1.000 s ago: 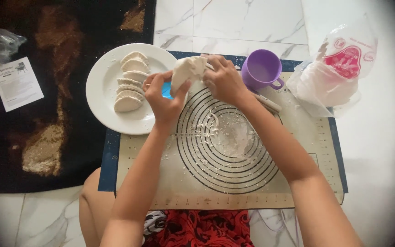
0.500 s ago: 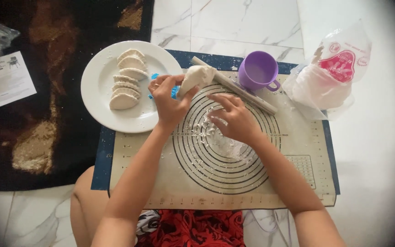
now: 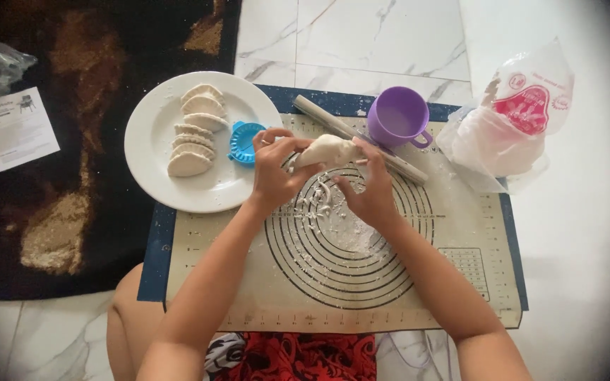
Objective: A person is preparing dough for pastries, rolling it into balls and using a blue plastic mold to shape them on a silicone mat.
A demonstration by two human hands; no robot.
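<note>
Both my hands hold one lump of white dough (image 3: 327, 150) above the baking mat (image 3: 460, 282). My left hand (image 3: 274, 169) grips its left end, and my right hand (image 3: 367, 185) pinches its right end from below. The mat has printed circles dusted with flour (image 3: 333, 219). A blue dumpling press (image 3: 246, 142) lies on the white plate's (image 3: 151, 166) right rim, just left of my left hand. Several folded dumplings (image 3: 193, 130) lie in a row on the plate.
A wooden rolling pin (image 3: 404, 164) lies diagonally behind the dough. A purple mug (image 3: 398, 117) stands at the mat's back edge. A plastic flour bag (image 3: 513, 123) sits at the right. A paper leaflet (image 3: 20, 131) lies on the dark rug (image 3: 72, 240) at the left.
My right hand left the floured mat and came back up to the dough, so both hands now hold it. The blue press now lies uncovered on the plate rim.
</note>
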